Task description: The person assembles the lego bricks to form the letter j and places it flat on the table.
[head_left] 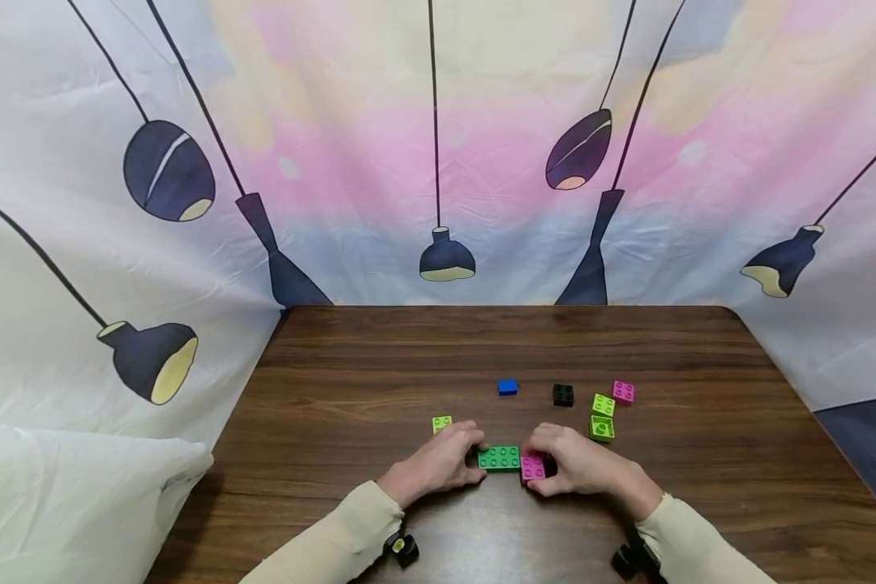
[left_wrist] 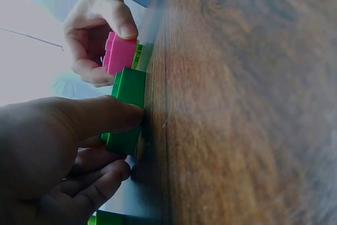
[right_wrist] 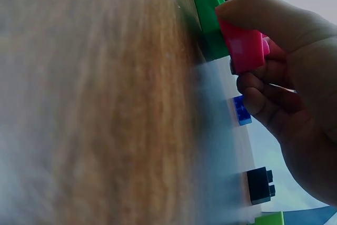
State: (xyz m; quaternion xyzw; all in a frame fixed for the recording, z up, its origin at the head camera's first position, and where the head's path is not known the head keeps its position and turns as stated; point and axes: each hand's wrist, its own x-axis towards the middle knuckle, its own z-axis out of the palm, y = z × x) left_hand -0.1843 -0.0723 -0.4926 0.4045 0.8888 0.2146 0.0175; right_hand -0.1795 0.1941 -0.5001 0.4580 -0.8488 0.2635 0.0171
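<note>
A long green toy building brick (head_left: 499, 458) lies studs up on the wooden table, pinched at its left end by my left hand (head_left: 440, 462). My right hand (head_left: 580, 460) pinches a smaller pink brick (head_left: 533, 468) between thumb and fingers, right at the green brick's right end. In the left wrist view, the thumb presses the near side of the green brick (left_wrist: 129, 90), and the pink brick (left_wrist: 121, 54) sits just beyond it. The right wrist view has the pink brick (right_wrist: 243, 46) overlapping the green one (right_wrist: 209, 27), its lower edge higher off the table.
Beside the left hand lies a lime brick (head_left: 441, 423), partly hidden by it. Farther back are a blue brick (head_left: 507, 388) and a black brick (head_left: 563, 395). To the right sit a lime brick (head_left: 603, 405), an overturned lime brick (head_left: 602, 428) and another pink brick (head_left: 624, 392).
</note>
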